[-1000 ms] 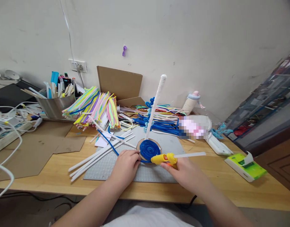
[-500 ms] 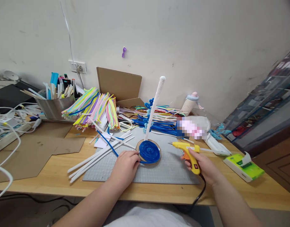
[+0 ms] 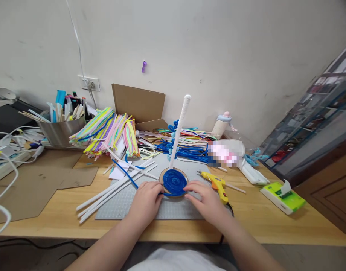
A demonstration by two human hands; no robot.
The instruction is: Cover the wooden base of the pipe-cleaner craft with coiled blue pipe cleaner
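Note:
A round wooden disc [image 3: 162,176] lies on the grey cutting mat [image 3: 178,213], mostly covered by a coil of blue pipe cleaner [image 3: 175,182]. From its back edge rises a tall white fuzzy stick [image 3: 179,130], leaning slightly right. At the disc's left, my left hand [image 3: 148,196] pinches the coil's loose blue strand, whose tail runs out to the back left. My right hand [image 3: 202,197] is at the disc's right edge, thumb and fingers apart, fingertips touching the coil. Just beyond that hand a yellow glue gun [image 3: 216,184] lies on its side.
White pipe cleaners [image 3: 116,190] lie at the left of the mat. Behind are colourful pipe cleaner bundles [image 3: 105,131] and blue ones [image 3: 189,150]. A metal pot of sticks and pens [image 3: 62,131] stands back left, a green tissue pack [image 3: 284,197] right. Cardboard [image 3: 43,177] covers the left side.
My right hand has let go of the glue gun, now lying on the table, and moved left to the disc. My left hand stays on the strand. The view has shifted slightly.

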